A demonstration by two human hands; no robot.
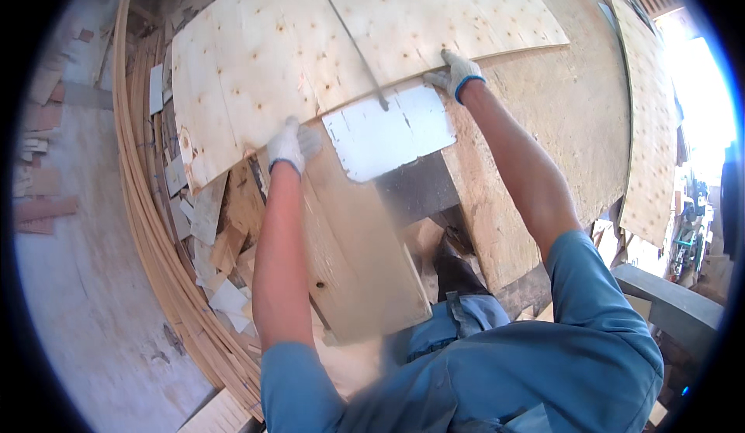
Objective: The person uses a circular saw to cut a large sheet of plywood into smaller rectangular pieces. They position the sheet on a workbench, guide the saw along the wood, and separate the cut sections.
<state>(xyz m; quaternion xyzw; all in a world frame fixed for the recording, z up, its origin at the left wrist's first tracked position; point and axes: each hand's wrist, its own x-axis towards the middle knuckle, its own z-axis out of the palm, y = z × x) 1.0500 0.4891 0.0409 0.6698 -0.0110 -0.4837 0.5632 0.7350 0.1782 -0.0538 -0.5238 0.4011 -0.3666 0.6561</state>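
A large plywood sheet [256, 68], pale with brown knots, lies in front of me with its near edge toward my body. My left hand [289, 144], in a white knit glove, is closed on that edge, left of the middle. Farther right, my gloved right hand [456, 74] pinches the same edge, thumb on top and the other fingers partly hidden underneath. Between the hands, a shiny metal plate [396, 134] with rounded corners shows below the sheet. A narrow dark line runs across the sheet and ends over the plate; whether it is a gap or a strip I cannot tell.
A worn wooden work surface [353, 254] reaches toward my waist. Long thin wood strips [147, 223] curve along the left, beside scattered offcuts [229, 297]. Another knotted plywood sheet [648, 122] stands at the right, near a grey beam [671, 301].
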